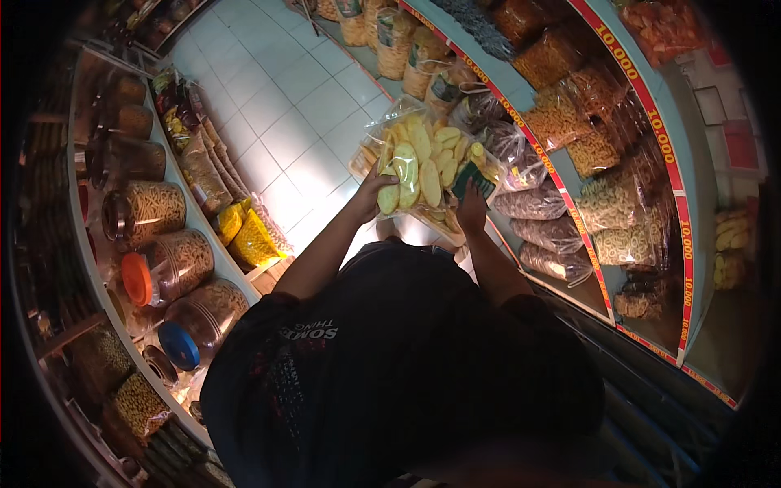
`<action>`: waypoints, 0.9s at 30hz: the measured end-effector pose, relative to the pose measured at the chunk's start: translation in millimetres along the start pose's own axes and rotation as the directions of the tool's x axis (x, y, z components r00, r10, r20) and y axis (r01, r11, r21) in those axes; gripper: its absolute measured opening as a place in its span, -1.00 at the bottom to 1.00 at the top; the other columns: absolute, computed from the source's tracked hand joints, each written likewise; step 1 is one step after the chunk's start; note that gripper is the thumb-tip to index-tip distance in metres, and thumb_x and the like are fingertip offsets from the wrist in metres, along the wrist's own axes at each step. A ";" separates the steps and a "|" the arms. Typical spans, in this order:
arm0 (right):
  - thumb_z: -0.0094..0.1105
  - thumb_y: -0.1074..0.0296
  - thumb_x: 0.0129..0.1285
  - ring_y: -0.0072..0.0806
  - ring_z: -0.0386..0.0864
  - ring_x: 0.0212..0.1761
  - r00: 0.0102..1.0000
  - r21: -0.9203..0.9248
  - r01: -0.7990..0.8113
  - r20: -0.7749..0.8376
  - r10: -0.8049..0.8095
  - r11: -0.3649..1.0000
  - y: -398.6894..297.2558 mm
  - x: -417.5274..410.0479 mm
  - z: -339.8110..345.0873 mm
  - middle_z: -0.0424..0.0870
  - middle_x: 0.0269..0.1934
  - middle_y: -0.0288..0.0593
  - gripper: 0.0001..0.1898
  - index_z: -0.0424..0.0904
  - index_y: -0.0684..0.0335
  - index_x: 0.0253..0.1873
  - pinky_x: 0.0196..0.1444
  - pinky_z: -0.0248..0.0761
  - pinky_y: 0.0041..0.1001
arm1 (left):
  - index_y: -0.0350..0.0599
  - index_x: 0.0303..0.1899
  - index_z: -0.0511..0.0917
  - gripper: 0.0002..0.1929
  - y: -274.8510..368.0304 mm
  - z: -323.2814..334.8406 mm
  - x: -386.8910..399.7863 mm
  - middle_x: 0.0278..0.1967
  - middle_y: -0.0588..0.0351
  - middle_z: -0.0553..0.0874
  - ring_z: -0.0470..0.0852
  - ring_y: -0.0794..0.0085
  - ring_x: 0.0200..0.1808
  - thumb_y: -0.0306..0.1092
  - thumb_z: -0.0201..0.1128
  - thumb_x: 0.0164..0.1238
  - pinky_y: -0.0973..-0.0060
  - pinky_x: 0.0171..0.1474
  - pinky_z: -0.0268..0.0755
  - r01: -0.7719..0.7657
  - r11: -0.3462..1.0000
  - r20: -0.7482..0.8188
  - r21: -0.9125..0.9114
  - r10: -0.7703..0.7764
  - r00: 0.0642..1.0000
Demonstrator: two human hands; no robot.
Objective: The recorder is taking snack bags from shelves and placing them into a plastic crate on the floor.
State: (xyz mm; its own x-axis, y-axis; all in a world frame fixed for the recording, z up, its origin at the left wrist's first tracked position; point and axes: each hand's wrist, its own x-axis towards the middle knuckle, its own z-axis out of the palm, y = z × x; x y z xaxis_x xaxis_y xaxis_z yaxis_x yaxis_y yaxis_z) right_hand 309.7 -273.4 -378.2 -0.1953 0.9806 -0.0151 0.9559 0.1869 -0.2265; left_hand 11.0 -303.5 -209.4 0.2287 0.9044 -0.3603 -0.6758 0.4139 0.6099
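Observation:
Both hands hold clear plastic bags of snacks in front of my body. My left hand grips the left edge of a bag of pale yellow oval chips, with the thumb on top. On the right, my right hand holds the same bundle, its fingers over a dark green label that bears writing. Under the chips, more bagged snacks show at the lower edge; how many bags there are, I cannot tell.
Shelves with red price strips and bagged snacks curve along the right. Plastic jars with an orange lid and a blue lid line the left shelf. Yellow packets stand beside the white tiled floor.

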 end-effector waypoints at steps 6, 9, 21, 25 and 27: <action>0.19 0.29 0.32 -0.24 0.54 0.13 0.892 0.716 -0.430 0.245 0.379 0.549 -4.9 16.3 -56.1 0.60 0.07 -0.04 -0.51 0.36 0.33 0.29 0.13 0.40 -0.32 | 0.07 0.49 -0.08 -0.09 19.6 -2.1 -1.1 0.29 -0.05 0.36 0.46 0.15 0.26 -0.60 0.13 0.06 0.26 0.18 0.53 -0.183 0.982 0.015 0.045 0.183 0.983; 0.09 0.28 0.43 -0.50 0.53 0.05 0.872 0.957 -0.288 0.272 0.408 -0.022 -8.5 25.2 -100.5 0.60 0.01 -0.26 -0.66 0.43 0.27 0.21 0.09 0.40 -0.38 | 0.04 0.49 -0.08 -0.07 38.5 7.5 4.2 0.28 -0.05 0.37 0.48 0.18 0.24 -0.63 0.14 0.03 0.31 0.18 0.52 -0.198 0.966 0.015 0.168 0.198 0.980; 0.26 0.00 0.20 0.05 -0.21 0.59 0.822 0.235 0.446 -0.490 -0.291 0.864 -151.5 62.0 -285.4 -0.08 0.56 -0.14 -0.14 0.01 -0.05 0.54 0.52 -0.25 0.06 | 0.04 0.52 -0.12 -0.14 39.3 117.5 13.3 0.39 -0.04 0.26 0.32 0.21 0.36 -0.44 0.18 0.25 0.38 0.32 0.28 -0.232 0.944 0.186 0.236 0.190 0.964; 0.24 -0.02 0.21 0.07 -0.20 0.58 0.827 0.324 0.521 -0.419 -0.374 0.790 -173.7 34.4 -273.8 -0.10 0.57 -0.12 -0.16 0.03 -0.09 0.53 0.53 -0.25 0.06 | 0.08 0.52 -0.13 -0.36 46.5 95.6 36.5 0.41 -0.07 0.22 0.32 0.17 0.38 -0.12 -0.07 0.55 0.34 0.32 0.30 -0.429 0.896 0.143 0.115 0.412 0.900; 0.25 0.01 0.20 0.07 -0.21 0.58 0.754 0.120 0.642 -0.280 -0.595 0.757 -179.2 19.7 -266.2 -0.13 0.57 -0.09 -0.16 0.01 -0.14 0.54 0.53 -0.26 0.05 | 0.11 0.52 -0.14 -0.38 53.6 92.1 34.2 0.40 -0.08 0.24 0.33 0.14 0.38 -0.03 -0.14 0.58 0.33 0.32 0.31 -0.391 0.920 0.156 0.031 0.382 0.911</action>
State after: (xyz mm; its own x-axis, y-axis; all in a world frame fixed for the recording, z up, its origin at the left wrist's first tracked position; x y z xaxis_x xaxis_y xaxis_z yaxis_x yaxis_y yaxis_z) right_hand 192.9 -272.0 -78.6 -0.6542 0.6442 0.3962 0.5721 0.7642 -0.2979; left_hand 47.1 -240.7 -124.1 0.0596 0.9981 0.0152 -0.6896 0.0302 0.7235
